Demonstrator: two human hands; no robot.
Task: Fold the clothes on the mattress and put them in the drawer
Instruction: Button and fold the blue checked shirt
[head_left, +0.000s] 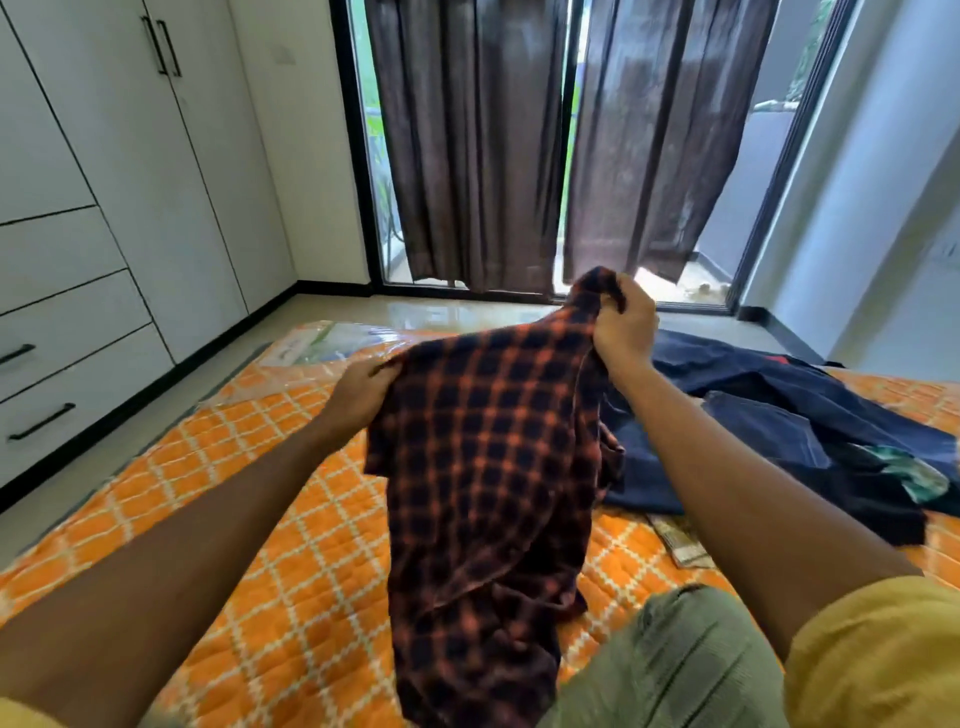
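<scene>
- Checked shirt (483, 467) (dark, with orange lines) hangs lifted over the orange quilted mattress (291, 519), its long axis running from the far upper edge down toward the person's lap, where its lower end bunches.
- Left hand (363, 389) pinches the shirt's upper left edge; right hand (626, 327) is clenched round a gathered top corner, held higher and farther away.
- The line between the two grips slants up to the right, so the cloth sags crooked; levelling it looks like the next need before any fold.
- Dark blue clothes (779, 410) lie spread on the right of the mattress, nearer the right hand.
- Drawers (78, 395) stand on the left, shut (nearer the left hand).
</scene>
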